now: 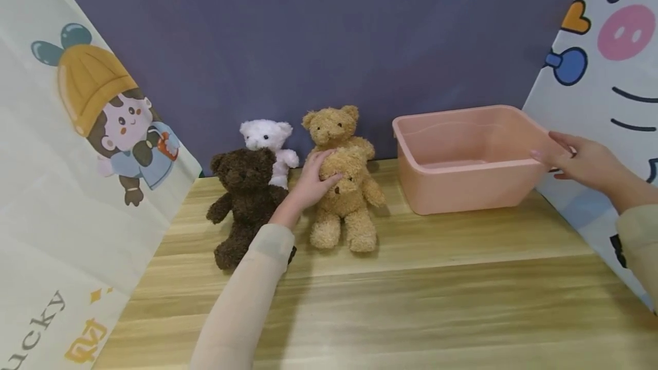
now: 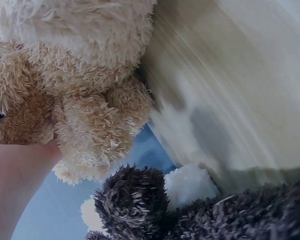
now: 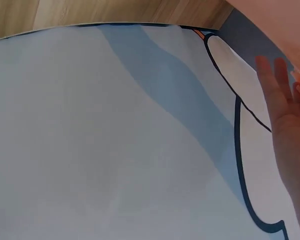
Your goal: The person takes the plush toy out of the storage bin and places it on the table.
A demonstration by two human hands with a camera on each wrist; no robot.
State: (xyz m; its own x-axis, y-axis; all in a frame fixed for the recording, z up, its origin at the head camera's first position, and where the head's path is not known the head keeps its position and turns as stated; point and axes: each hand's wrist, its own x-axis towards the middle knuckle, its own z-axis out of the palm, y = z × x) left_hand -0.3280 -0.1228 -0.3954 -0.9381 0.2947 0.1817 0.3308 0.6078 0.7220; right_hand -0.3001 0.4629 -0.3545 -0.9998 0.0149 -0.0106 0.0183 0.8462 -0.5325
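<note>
My left hand (image 1: 313,180) grips the head of the front tan teddy bear (image 1: 343,210), fingers spread over its top and side. This bear sits upright on the table, in front of a second tan teddy bear (image 1: 329,125). In the left wrist view, the hand (image 2: 20,175) lies against curly tan fur (image 2: 95,120). At the right, my right hand (image 1: 591,164) holds the rim of a pink plastic bin (image 1: 473,187), thumb over the edge and fingers outside. The right wrist view shows those fingers (image 3: 271,92) beside the bin's wall (image 3: 285,25).
A dark brown teddy bear (image 1: 244,198) sits left of the tan ones, partly behind my left forearm. Behind it is a white teddy bear (image 1: 264,133). A dark blue backdrop (image 1: 334,33) and printed side panels (image 1: 46,159) border the wooden table (image 1: 437,301).
</note>
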